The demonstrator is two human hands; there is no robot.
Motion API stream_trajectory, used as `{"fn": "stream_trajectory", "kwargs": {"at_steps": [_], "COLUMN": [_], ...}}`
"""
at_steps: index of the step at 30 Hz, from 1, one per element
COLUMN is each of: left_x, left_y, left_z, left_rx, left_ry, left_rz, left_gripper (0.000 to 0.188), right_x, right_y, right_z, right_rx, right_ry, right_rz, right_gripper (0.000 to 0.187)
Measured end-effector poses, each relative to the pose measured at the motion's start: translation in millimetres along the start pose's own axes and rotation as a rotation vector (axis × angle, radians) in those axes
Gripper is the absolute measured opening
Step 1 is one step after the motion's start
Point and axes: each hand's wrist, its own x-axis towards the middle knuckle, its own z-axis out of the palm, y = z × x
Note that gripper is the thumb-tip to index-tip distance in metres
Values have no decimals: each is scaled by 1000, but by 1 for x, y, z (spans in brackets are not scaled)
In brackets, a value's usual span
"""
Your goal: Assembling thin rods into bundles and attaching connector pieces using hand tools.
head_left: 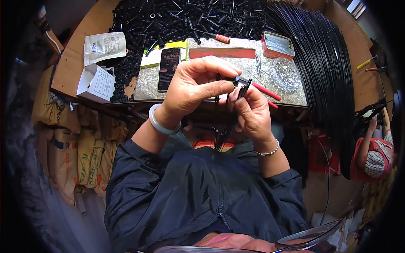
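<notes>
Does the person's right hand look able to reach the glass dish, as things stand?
Probably yes: the clear glass dish lies uncovered beyond the right hand, with only red-handled pliers between, though it now grips thin black pieces.

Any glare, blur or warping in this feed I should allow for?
Head view: the lens bows the table edge, and the corners go black; head view: bright glints on the clear dish and along the black rods; head view: left hand and right hand look fairly sharp, but the dark pieces there blend together.
</notes>
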Motion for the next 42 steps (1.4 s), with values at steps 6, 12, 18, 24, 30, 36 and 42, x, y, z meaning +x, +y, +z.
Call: {"fn": "stream_trajectory", "kwargs": {"at_steps": [6,12,18,24,30,36,42], "left_x": [-1,-1,-8,4,-6,-6,-6], "left_y": [-3,-11,0,2,27,32,29], "left_z": [-2,-4,-3,0,20,16,15], "left_rx": [73,46,-84,50,656,656,863], "left_ry": [-79,-91,-54,56,28,36,-11], "left_rz": [101,157,-142,-10,111,-14,237], "left_gripper": [19,21,50,74,34,26,24], "right_x": [-1,3,7,1,-1,1,1], "right_y": [-6,0,4,6,9,9,3], "right_z": [5,8,1,16,18,9,12], "right_rx": [-43,175,289,-57,-231,184,90], "right_ry": [-2,-20,-157,62,132,25,65], "right_rz": [82,137,234,-58,-98,11,35], "right_gripper": [10,13,16,14,14,11,9]}}
